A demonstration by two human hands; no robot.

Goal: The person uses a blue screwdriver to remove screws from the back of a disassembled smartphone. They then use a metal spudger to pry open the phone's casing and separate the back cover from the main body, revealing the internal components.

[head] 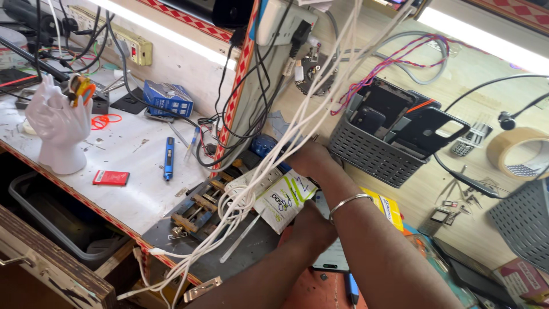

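Note:
My left hand (313,228) and my right hand (306,158) both grip a white packet with green and black print (284,198). The left hand pinches its lower edge and the right hand holds its upper end. A silver bangle (349,203) circles my right wrist. A bundle of white cables (269,160) hangs across the front of the packet and partly hides it. Under my forearms lies a phone (331,260) on a red mat.
A white hand-shaped holder (57,129), a blue pen-shaped tool (168,157), a small red card (110,178) and a blue box (167,98) sit on the white bench at left. A grey basket of phones (372,151), a tape roll (514,151) and a yellow packet (390,209) lie at right.

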